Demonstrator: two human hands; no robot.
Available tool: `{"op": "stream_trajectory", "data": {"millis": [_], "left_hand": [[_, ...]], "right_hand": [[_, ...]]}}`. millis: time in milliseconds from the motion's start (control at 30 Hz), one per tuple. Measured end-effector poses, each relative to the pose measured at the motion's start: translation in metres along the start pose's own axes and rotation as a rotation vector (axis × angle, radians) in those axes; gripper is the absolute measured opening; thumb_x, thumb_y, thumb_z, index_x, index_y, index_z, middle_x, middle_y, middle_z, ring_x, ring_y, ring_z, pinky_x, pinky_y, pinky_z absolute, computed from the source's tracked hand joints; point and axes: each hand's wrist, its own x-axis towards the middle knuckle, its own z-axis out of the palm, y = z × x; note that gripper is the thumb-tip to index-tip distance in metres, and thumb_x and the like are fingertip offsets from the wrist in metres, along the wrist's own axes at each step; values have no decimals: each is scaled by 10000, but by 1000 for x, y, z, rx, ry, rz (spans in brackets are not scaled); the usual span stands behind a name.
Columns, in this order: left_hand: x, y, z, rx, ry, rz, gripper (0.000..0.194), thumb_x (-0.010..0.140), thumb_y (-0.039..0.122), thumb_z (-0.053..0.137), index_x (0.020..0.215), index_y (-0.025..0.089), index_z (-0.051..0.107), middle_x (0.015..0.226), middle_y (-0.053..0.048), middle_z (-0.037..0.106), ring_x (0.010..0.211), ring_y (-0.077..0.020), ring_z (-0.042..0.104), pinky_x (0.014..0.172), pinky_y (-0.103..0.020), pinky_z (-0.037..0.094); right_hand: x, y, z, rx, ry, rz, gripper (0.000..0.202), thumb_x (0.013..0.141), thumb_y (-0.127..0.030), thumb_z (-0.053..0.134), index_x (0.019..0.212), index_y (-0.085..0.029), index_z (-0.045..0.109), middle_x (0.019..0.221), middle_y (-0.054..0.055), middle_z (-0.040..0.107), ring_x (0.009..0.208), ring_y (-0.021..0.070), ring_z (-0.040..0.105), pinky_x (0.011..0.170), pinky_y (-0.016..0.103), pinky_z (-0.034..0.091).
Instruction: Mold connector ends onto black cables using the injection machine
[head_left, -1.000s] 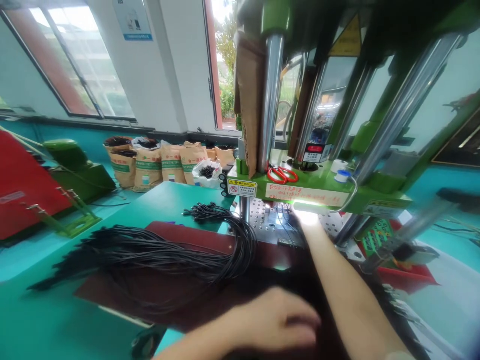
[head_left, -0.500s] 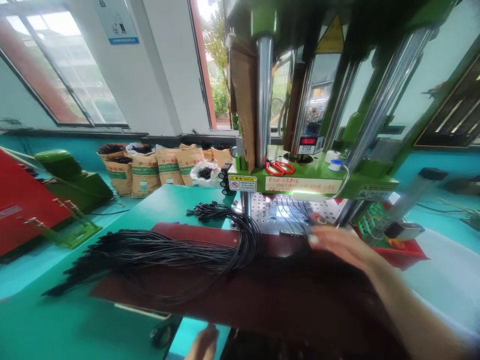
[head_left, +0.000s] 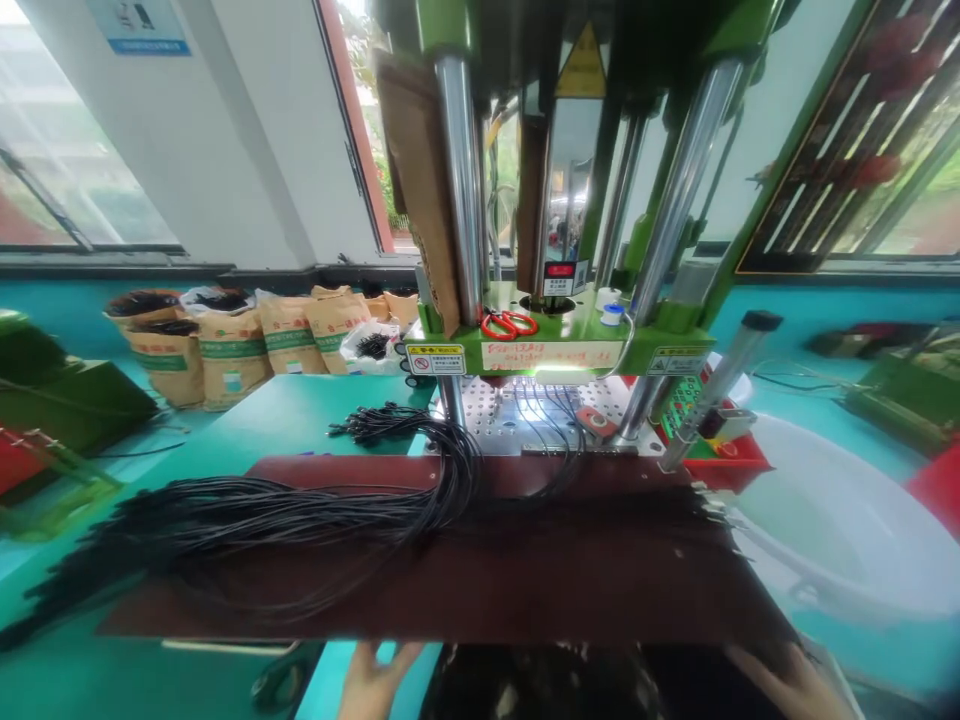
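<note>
Below the front edge of the brown board (head_left: 600, 600), my left hand (head_left: 375, 680) is open, thumb and fingers apart, the tips close to the edge. My right hand (head_left: 795, 685) is by the board's front right corner, somewhat blurred. Its fingers look spread, partly hidden at the edge, and I see nothing held. A thick bundle of black cables (head_left: 300, 515) lies across the board's left half, curving back at one end. Thinner black cables (head_left: 574, 450) run from the board onto the perforated metal plate (head_left: 487, 410) of the green press (head_left: 637, 350).
Red-handled scissors (head_left: 510, 323) and a blue-and-white spool (head_left: 612, 315) rest on the press. To the right stand a red bin (head_left: 731, 475) and a big white tub (head_left: 832, 540). Paper sacks (head_left: 232, 350) line the wall behind the green table (head_left: 300, 405).
My right hand has drawn back from the metal plate to the board's front right corner. My left hand has opened out below the front edge. The view has turned right.
</note>
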Motion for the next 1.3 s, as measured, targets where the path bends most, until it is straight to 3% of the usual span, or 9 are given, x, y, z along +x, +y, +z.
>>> {"op": "stream_trajectory", "data": {"millis": [100,233,367,500,700,867,1000,1300], "left_hand": [[-2,3,-1,62,9,33,559,453,461,717,900,137,625,808,-89,674,979,-339,578,915,-436,413],[1,2,-4,79,19,35,588,422,484,714,899,150,634,775,-75,680,929,-353,596,894,-454,425],[8,-5,-7,100,12,-1,607,385,461,725,894,145,633,754,-77,678,975,-369,572,928,-470,392],[8,-8,-9,136,-20,-6,553,442,462,701,893,149,632,790,-83,678,1028,-369,542,957,-469,361],[7,-12,-11,214,26,19,559,478,488,682,913,142,625,805,-95,677,1029,-373,538,964,-486,343],[2,-10,-7,234,80,75,610,478,543,657,927,132,622,832,-109,673,1057,-368,523,977,-479,329],[-2,-6,-6,307,121,96,636,519,606,598,936,127,626,872,-122,668,1081,-364,508,990,-472,311],[9,-25,-22,345,51,53,633,477,570,647,932,131,629,871,-127,675,1054,-356,531,969,-456,339]], "right_hand": [[-2,-12,17,70,20,19,524,535,-434,609,1057,-407,579,904,32,688,1010,330,574,771,360,538],[-4,-10,22,92,53,49,564,554,-430,600,1105,-318,577,866,55,691,998,354,577,828,441,507],[0,-1,21,84,62,74,354,544,-441,604,862,-291,650,778,63,695,972,359,590,797,430,516],[3,7,22,17,32,130,260,531,-480,583,624,-239,612,717,95,698,899,379,617,800,449,503],[2,3,24,38,16,120,294,534,-461,581,709,-228,622,680,77,683,868,346,629,798,409,499],[1,-5,26,63,82,192,213,474,-444,577,567,-254,551,567,74,644,765,356,638,731,416,518],[-2,-9,29,165,86,202,220,454,-420,587,581,-247,538,587,65,647,730,327,637,717,394,522],[-6,-22,25,193,27,155,267,505,-428,598,634,-196,577,648,87,661,632,273,614,699,411,515]]}}
